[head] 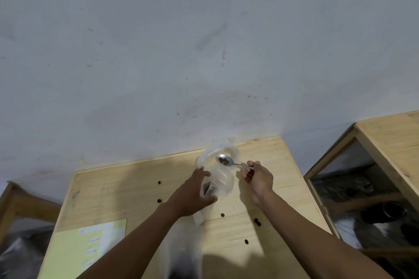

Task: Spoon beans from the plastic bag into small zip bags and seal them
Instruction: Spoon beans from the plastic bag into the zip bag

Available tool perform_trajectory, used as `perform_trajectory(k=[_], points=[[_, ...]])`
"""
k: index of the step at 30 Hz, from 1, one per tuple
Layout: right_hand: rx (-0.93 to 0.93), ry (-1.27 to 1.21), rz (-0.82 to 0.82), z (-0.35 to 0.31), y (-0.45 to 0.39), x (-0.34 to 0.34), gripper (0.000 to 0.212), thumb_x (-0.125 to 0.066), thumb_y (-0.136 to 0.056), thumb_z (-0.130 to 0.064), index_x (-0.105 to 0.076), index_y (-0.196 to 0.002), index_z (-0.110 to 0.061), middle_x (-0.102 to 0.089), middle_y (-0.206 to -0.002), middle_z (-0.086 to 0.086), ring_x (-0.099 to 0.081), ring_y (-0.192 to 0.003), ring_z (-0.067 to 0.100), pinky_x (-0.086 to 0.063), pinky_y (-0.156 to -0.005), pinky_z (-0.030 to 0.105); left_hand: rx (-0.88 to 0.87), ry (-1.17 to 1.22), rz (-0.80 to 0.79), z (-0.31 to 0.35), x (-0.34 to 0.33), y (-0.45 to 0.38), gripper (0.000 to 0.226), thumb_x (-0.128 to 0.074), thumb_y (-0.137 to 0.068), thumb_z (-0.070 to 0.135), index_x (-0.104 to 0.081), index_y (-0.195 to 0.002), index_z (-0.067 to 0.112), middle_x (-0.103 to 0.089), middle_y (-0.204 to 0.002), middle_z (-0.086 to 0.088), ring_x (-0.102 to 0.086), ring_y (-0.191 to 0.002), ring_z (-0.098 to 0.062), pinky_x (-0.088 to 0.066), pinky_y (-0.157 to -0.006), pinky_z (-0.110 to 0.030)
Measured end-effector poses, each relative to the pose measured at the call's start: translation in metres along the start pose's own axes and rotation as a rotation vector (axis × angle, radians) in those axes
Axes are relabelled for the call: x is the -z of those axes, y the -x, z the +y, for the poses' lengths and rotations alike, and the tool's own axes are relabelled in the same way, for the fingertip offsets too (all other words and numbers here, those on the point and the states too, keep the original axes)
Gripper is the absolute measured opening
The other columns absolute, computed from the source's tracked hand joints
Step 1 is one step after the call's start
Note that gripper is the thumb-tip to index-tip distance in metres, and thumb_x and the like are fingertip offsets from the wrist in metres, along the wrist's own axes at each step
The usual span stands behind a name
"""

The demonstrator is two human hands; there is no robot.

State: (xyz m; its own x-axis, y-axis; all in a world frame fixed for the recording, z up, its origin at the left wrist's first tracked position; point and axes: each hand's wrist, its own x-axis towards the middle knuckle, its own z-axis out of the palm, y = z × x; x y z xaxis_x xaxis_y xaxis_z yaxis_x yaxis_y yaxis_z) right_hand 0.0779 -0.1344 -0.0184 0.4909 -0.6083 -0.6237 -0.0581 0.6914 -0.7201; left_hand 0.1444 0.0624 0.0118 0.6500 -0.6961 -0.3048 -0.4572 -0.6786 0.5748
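head view. landmark: the clear plastic bag, standing near the far edge of the wooden surface, its mouth open upward.

left hand rests against the left side of the plastic bag, fingers fairly straight and spread, steadying the wall, not curled round it. right hand just right of the plastic bag; its fingers pinch the handle of a metal spoon. the spoon bowl sits at the bag's mouth and carries a few dark beans.

a dark patch low inside the plastic bag may be more beans or a small bag; too blurred to tell.

loose beans lie scattered on the surface in front of the plastic bag and to its left. a yellow-green sheet lies well in front and left of it. something pale and blurred shows between the forearms, nearer than the plastic bag; can't identify it.

progress, as judged: mid-scoop, one spoonful loaded. no filled or sealed zip bag is identifiable. filling and sealing appear still to do; spilled beans need collecting.
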Motion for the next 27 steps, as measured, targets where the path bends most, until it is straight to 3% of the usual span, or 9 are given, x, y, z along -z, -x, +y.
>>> perform_trajectory(k=[4,7,10,15,18,20,23,27], points=[[0.098,0.128,-0.017,-0.014,0.004,0.011,0.033,-0.039,-0.105,-0.021,-0.061,-0.097,0.002,-0.058,-0.071,0.013,-0.052,-0.059,0.020,-0.051,-0.059,0.028,0.040,-0.015,0.026,-0.001,-0.001,-0.003,0.073,-0.069,-0.081,0.047,-0.034,-0.140,0.024,-0.018,-0.159,0.000,-0.043,-0.133,-0.020,-0.038,-0.099,-0.029],[0.227,0.206,-0.033,-0.030,0.010,0.017,0.038,-0.039,-0.105,-0.026,-0.063,-0.088,-0.003,-0.057,-0.068,0.010,-0.053,-0.060,0.019,-0.048,-0.064,0.030,0.078,-0.032,0.061,-0.002,-0.002,-0.005,0.073,-0.069,-0.079,0.049,-0.036,-0.139,0.024,-0.041,-0.142,-0.003,-0.054,-0.114,-0.020,-0.044,-0.093,-0.031],[0.357,0.270,-0.092,-0.046,0.025,0.020,0.040,-0.038,-0.105,-0.027,-0.063,-0.085,-0.004,-0.056,-0.069,0.008,-0.054,-0.061,0.018,-0.047,-0.064,0.029,0.094,-0.058,0.099,-0.001,-0.002,-0.006,0.074,-0.068,-0.077,0.052,-0.037,-0.138,0.025,-0.051,-0.127,-0.001,-0.055,-0.103,-0.018,-0.048,-0.090,-0.036],[0.567,0.458,-0.279,-0.052,0.045,0.022,0.039,-0.036,-0.106,-0.027,-0.062,-0.082,-0.010,-0.057,-0.072,0.006,-0.054,-0.064,0.014,-0.045,-0.065,0.027,0.096,-0.029,0.148,0.002,-0.007,-0.005,0.074,-0.069,-0.075,0.054,-0.039,-0.136,0.025,-0.053,-0.121,0.001,-0.056,-0.104,-0.017,-0.048,-0.091,-0.037],[0.744,0.702,-0.425,-0.049,0.051,0.023,0.033,-0.040,-0.103,-0.032,-0.065,-0.082,-0.028,-0.061,-0.081,-0.004,-0.057,-0.072,0.012,-0.047,-0.071,0.029,0.089,-0.019,0.151,0.004,-0.009,-0.003,0.073,-0.069,-0.075,0.053,-0.039,-0.135,0.025,-0.053,-0.123,0.001,-0.056,-0.105,-0.019,-0.047,-0.091,-0.037],[0.836,0.793,-0.518,-0.049,0.055,0.021,0.029,-0.042,-0.103,-0.029,-0.066,-0.087,-0.033,-0.061,-0.090,-0.003,-0.059,-0.079,0.013,-0.048,-0.075,0.028,0.085,-0.008,0.164,0.004,-0.009,0.000,0.073,-0.069,-0.075,0.053,-0.040,-0.136,0.025,-0.054,-0.124,0.002,-0.057,-0.106,-0.018,-0.047,-0.092,-0.036],[0.850,0.736,-0.538,-0.051,0.060,0.017,0.025,-0.043,-0.101,-0.029,-0.066,-0.093,-0.031,-0.062,-0.094,-0.003,-0.060,-0.081,0.015,-0.049,-0.074,0.026,0.075,0.016,0.208,0.004,-0.008,0.006,0.073,-0.069,-0.076,0.052,-0.040,-0.137,0.023,-0.055,-0.128,0.004,-0.057,-0.108,-0.015,-0.046,-0.093,-0.032],[0.725,0.450,-0.337,-0.057,0.062,0.016,0.012,-0.047,-0.102,-0.020,-0.054,-0.093,-0.016,-0.059,-0.081,0.001,-0.057,-0.068,0.016,-0.049,-0.066,0.024,0.057,0.087,0.307,0.002,-0.007,0.020,0.073,-0.074,-0.076,0.048,-0.043,-0.137,0.020,-0.057,-0.131,0.006,-0.058,-0.112,-0.013,-0.045,-0.096,-0.029]])
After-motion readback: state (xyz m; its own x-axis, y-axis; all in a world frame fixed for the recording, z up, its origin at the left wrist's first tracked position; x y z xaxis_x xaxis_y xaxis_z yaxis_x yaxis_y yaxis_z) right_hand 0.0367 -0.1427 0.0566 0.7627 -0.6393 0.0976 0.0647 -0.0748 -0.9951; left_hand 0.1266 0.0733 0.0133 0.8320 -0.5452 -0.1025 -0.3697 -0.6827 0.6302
